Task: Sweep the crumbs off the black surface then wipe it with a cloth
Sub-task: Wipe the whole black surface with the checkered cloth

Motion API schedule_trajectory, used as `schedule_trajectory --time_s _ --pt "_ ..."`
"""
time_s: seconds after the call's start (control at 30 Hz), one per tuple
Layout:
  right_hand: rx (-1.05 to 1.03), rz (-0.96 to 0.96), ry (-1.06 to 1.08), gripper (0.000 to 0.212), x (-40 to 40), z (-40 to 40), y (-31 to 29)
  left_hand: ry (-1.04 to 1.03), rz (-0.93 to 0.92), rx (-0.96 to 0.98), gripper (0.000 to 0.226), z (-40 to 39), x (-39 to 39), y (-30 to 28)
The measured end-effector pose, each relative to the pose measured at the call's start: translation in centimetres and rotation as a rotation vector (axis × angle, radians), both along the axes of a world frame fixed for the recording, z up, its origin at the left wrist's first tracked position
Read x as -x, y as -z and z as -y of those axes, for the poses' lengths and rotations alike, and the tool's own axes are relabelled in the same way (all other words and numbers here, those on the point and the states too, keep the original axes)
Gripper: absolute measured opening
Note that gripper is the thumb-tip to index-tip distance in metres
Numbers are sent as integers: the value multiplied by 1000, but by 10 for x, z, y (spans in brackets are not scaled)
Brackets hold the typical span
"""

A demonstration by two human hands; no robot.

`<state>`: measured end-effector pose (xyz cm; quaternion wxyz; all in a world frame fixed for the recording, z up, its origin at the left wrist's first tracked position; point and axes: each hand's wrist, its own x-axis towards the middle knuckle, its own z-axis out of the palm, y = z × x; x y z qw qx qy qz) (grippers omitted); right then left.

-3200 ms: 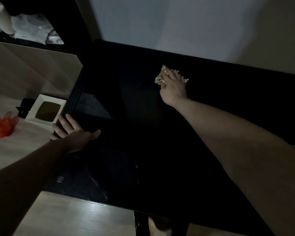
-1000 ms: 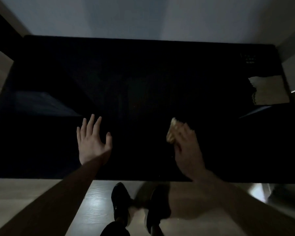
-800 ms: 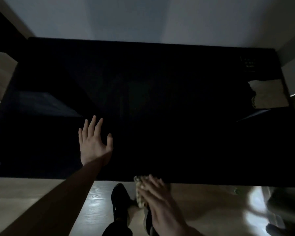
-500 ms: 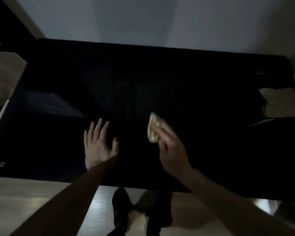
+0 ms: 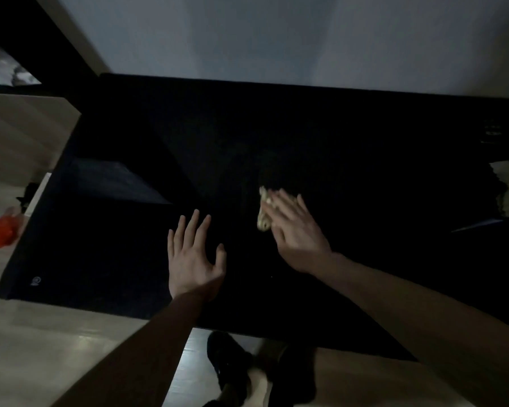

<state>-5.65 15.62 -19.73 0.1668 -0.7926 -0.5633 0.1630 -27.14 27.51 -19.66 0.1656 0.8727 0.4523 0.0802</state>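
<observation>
Light was poor and the black surface (image 5: 321,148) showed little detail. The person stood at its near edge, shoes (image 5: 232,374) visible on the pale floor (image 5: 56,348) below.

Left hand (image 5: 193,257): flat on the surface near the front edge, palm down, fingers straight and spread, thumb out to the side. It held nothing; I judged it a brace.

Right hand (image 5: 294,230): just right of the left, fingers straight and close together, lying flat over a crumpled pale cloth (image 5: 263,210) and pressing it to the surface. The cloth showed only at the fingertips and along the hand's left edge. Whether the thumb hooked under it I could not tell.

Cloth position: middle of the surface, a little toward the front.

Step in hand, as I judged it: wiping with the cloth. One tiny pale speck (image 5: 271,277) sat near the right wrist; no other crumbs could be made out in this light, so I could not confirm sweeping was complete.

Next move would call for steady downward pressure and overlapping strokes into the unwiped parts, carrying any debris over an edge. An orange object (image 5: 0,230) lay on the floor at far left.
</observation>
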Motion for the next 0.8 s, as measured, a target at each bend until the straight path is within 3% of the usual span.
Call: schedule_trajectory --time_s 0.27,0.37,0.47,0.6,0.8 --pt "-40 -168 -255 66 94 121 -8 -3 8 14 69 2 0 -3" --pt "-133 -182 -163 89 72 92 -3 1 -6 16 69 0 0 -2" --pt "-198 -250 18 72 23 34 -13 9 -15 21 69 -1 0 0" --pt "-183 -159 292 55 -43 -47 -32 15 -23 20 69 -1 1 1" --pt "25 4 336 58 -54 -90 -5 11 -33 26 69 -1 0 2"
